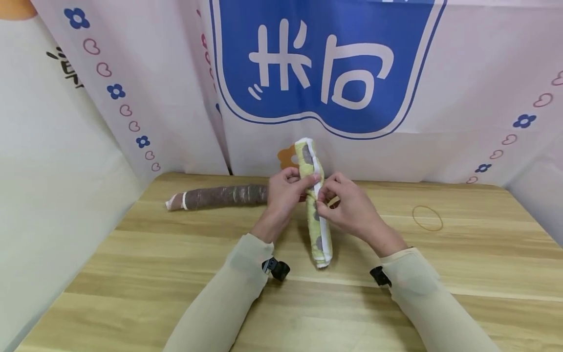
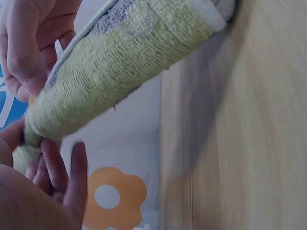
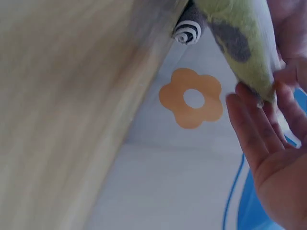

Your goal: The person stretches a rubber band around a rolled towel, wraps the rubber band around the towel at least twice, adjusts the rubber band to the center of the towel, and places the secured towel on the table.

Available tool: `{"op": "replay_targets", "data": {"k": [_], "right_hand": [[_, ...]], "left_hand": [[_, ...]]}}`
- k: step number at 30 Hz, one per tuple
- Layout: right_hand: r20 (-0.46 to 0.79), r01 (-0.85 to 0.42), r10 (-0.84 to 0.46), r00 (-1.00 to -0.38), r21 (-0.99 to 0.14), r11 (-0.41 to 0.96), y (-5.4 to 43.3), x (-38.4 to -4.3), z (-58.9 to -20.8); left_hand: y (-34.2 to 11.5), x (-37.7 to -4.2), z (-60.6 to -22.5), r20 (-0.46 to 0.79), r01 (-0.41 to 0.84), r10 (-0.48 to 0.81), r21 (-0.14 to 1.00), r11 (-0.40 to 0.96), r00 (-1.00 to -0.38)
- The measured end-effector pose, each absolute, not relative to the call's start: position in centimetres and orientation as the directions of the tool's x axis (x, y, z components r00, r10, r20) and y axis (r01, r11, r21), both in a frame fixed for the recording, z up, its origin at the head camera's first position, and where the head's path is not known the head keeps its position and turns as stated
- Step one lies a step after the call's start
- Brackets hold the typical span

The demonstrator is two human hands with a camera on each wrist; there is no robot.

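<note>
A rolled towel (image 1: 323, 237), yellow-green with grey spots and a white edge, stands tilted over the table, drawn in narrow at its middle. My left hand (image 1: 283, 191) grips it around that narrow part, thumb across the white edge. From the other side my right hand (image 1: 352, 208) meets the towel at the same spot, thumb and fingertips pinching a thin yellowish rubber band (image 1: 335, 202). Most of the band is hidden by the fingers. In the left wrist view the towel (image 2: 110, 72) slants up from the left fingers (image 2: 55, 165).
A brown rolled towel (image 1: 224, 196) with white stripes lies on the wooden table (image 1: 176, 274), left of my hands. A loose rubber band (image 1: 427, 218) lies to the right. Behind the table hangs a printed cloth (image 1: 396, 156).
</note>
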State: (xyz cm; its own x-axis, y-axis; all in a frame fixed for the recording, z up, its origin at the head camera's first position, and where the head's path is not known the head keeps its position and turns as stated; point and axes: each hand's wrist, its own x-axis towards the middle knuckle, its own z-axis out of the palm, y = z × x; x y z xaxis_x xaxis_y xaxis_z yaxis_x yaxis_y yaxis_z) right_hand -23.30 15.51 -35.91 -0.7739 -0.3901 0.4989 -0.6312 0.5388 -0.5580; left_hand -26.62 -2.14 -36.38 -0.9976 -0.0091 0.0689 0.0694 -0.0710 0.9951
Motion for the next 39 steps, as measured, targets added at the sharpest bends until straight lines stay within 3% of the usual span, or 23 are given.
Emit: {"op": "replay_targets", "data": {"k": [7,12,16,22,27,31,39], "right_hand": [[0.445,-0.522,-0.272,-0.853,-0.725,0.449,16.1,-23.5,-36.1],[0.395,-0.469,-0.254,-0.883,-0.766,0.440,16.3,-23.4,-36.5],[0.476,-0.541,-0.259,-0.841,-0.720,0.434,15.9,-23.4,-36.9],[0.670,-0.687,-0.221,-0.708,-0.584,0.433,15.3,-23.3,-37.2],[0.719,-0.714,-0.210,-0.663,-0.524,0.464,15.0,-23.4,-37.5],[0.711,-0.711,-0.224,-0.666,-0.515,0.480,14.9,-23.4,-37.3],[0.557,-0.604,-0.268,-0.786,-0.600,0.525,14.9,-23.3,-36.6]], "left_hand": [[-3.3,-27.3,-36.8,0.097,0.065,0.184,0.983,-0.175,-0.978],[-3.7,-27.8,-37.1,0.061,0.006,0.256,0.978,-0.211,-0.965],[-3.5,-27.9,-37.1,0.031,-0.017,0.222,0.978,-0.210,-0.975],[-2.9,-27.5,-36.5,0.041,0.015,0.112,0.974,-0.225,-0.993],[-2.6,-27.2,-36.4,0.058,0.043,0.054,0.968,-0.248,-0.997],[-2.5,-26.9,-36.2,0.059,0.050,0.028,0.969,-0.240,-0.998],[-2.2,-26.5,-35.9,0.076,0.073,0.009,0.982,-0.172,-0.997]]}}
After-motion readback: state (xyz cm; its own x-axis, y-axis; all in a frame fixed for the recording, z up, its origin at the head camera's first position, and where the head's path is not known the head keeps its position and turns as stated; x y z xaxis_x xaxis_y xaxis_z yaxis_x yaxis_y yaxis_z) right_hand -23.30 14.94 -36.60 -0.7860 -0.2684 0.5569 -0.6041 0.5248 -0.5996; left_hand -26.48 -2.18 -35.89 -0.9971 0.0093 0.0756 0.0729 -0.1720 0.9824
